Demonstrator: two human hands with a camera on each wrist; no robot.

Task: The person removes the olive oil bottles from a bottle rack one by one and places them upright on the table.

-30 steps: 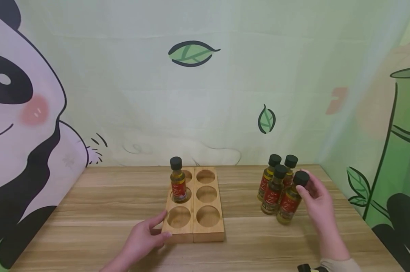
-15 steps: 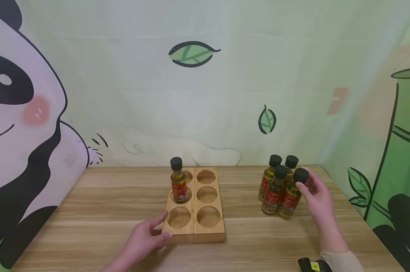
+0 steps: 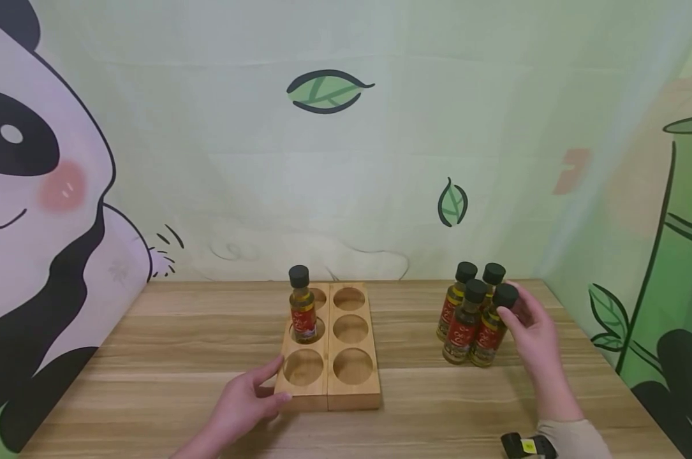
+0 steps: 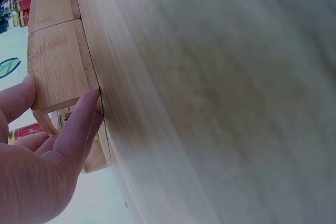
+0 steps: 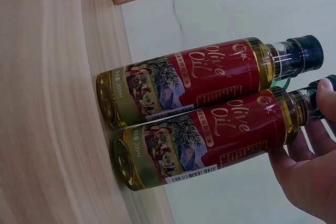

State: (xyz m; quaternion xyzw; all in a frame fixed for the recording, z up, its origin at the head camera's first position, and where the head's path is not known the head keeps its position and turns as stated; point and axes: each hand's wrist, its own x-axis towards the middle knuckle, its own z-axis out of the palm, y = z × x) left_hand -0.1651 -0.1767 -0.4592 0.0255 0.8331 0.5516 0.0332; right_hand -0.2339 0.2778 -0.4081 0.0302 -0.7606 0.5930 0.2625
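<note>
A wooden bottle rack with two rows of round holes lies on the table; one red-labelled olive oil bottle stands in the left row's middle hole. My left hand grips the rack's near left corner, thumb and fingers on the wood in the left wrist view. On the right, my right hand pinches an olive oil bottle by its black cap and neck. In the right wrist view this bottle leans slightly against a neighbouring bottle, its base at the table. The fingers behind the cap are partly hidden.
Beside the held bottle stand more olive oil bottles, one in front and two behind, one further left. A printed cloth backdrop rises at the table's back edge. A black wrist device sits at the right sleeve.
My right hand has moved the held bottle slightly back and left, closer against the other bottles, and it stands more upright. The left hand and the rack have stayed in place.
</note>
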